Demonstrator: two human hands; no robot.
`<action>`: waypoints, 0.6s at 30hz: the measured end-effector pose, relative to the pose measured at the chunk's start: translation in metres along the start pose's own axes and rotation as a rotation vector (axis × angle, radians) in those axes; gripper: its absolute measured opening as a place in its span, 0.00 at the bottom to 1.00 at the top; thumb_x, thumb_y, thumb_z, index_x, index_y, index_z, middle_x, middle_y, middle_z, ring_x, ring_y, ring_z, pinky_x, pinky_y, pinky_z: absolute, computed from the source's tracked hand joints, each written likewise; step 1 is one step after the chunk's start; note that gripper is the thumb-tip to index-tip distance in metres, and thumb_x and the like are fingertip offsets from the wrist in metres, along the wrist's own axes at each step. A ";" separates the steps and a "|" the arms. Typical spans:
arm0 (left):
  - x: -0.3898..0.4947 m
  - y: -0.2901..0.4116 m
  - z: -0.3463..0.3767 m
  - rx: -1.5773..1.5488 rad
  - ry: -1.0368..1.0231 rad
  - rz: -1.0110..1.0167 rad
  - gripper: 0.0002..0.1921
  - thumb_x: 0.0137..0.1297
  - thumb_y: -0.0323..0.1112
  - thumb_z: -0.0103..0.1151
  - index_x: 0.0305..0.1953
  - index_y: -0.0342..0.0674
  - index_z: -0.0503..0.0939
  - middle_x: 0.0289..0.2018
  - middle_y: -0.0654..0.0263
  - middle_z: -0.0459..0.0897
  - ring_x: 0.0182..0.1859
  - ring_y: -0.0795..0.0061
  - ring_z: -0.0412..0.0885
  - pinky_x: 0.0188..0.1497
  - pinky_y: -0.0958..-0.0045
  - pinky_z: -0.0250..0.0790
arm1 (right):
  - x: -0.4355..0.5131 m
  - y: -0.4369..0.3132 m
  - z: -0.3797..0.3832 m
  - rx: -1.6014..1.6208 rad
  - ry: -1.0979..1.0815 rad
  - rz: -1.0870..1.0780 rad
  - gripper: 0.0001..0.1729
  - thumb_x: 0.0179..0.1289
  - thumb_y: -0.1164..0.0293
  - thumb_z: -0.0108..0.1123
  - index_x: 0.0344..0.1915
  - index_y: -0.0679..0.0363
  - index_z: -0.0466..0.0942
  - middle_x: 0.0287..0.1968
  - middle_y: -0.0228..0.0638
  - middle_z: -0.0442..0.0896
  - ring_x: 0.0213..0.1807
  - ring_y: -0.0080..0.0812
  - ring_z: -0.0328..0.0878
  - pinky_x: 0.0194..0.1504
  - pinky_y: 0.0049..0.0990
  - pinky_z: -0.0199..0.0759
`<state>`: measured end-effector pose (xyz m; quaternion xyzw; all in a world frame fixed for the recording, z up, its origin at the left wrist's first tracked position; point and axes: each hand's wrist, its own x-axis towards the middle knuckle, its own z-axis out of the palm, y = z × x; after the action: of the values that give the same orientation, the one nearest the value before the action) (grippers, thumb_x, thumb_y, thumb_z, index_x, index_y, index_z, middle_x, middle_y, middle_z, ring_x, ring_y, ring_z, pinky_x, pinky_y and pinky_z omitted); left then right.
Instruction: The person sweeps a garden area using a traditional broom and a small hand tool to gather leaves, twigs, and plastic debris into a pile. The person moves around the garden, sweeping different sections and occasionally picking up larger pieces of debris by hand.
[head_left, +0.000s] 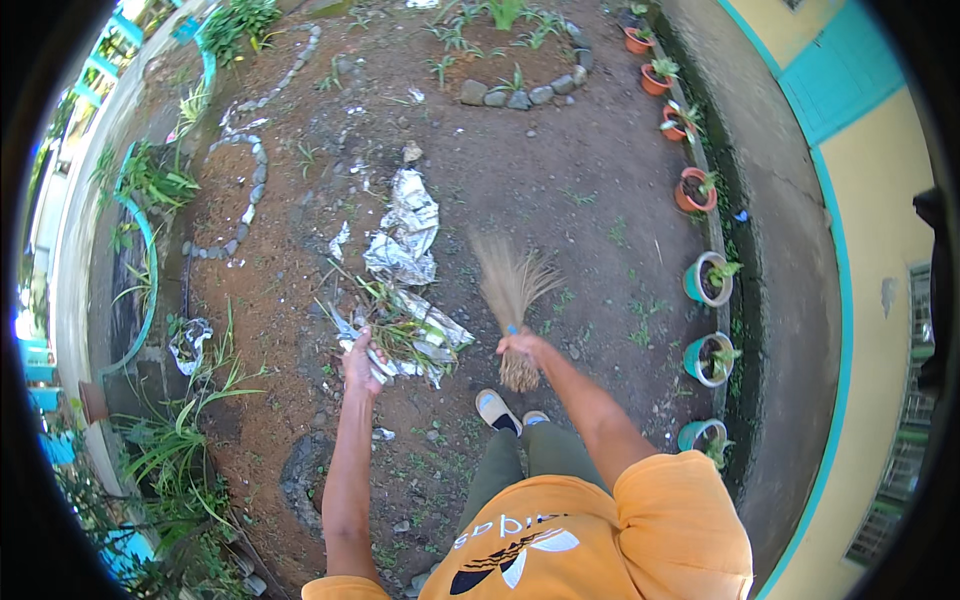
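My left hand (363, 363) is closed around the pale handles of pruning shears (345, 327), whose blades point up and to the left. My right hand (523, 348) grips a stick broom (505, 289) near a blue binding, with the bristles fanned out away from me and the butt end towards my feet. Between and beyond the hands, a heap of cut leaves and stems (401, 328) lies on a torn, dirty white plastic sheet (442, 322). Another crumpled piece of white sheeting (409, 225) lies just past it on the soil.
Potted plants in orange pots (694, 190) and teal pots (707, 278) line a concrete edge on the right. Stone borders (540, 95) ring planted beds ahead and at left. A rough round stone-like patch (306, 480) and long-leaved plants (180, 439) are at lower left.
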<state>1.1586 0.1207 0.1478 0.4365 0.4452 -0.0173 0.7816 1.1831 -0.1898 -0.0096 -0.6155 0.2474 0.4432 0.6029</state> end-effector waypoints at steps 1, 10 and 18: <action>0.007 0.002 0.001 -0.022 0.005 -0.007 0.06 0.59 0.34 0.57 0.37 0.44 0.74 0.17 0.72 0.69 0.16 0.80 0.68 0.16 0.78 0.65 | -0.002 -0.006 0.021 -0.105 0.023 -0.025 0.39 0.39 0.75 0.64 0.55 0.64 0.60 0.35 0.36 0.76 0.34 0.33 0.76 0.34 0.31 0.73; 0.054 0.036 0.029 -0.066 0.048 -0.008 0.07 0.62 0.32 0.53 0.41 0.46 0.73 0.19 0.71 0.71 0.17 0.80 0.67 0.15 0.78 0.63 | -0.105 -0.180 -0.091 -0.173 -0.427 0.011 0.45 0.43 0.75 0.64 0.62 0.53 0.54 0.33 0.35 0.75 0.25 0.27 0.75 0.24 0.28 0.74; 0.086 0.060 0.102 -0.205 0.210 0.065 0.12 0.62 0.34 0.53 0.47 0.48 0.71 0.20 0.71 0.72 0.18 0.81 0.67 0.15 0.79 0.61 | 0.063 -0.350 -0.144 -0.310 -0.112 -0.120 0.46 0.34 0.75 0.67 0.58 0.60 0.56 0.34 0.37 0.73 0.28 0.34 0.75 0.27 0.34 0.73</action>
<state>1.3049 0.1175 0.1490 0.3678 0.5095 0.0994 0.7715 1.5428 -0.2614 0.1029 -0.6890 0.1050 0.4730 0.5390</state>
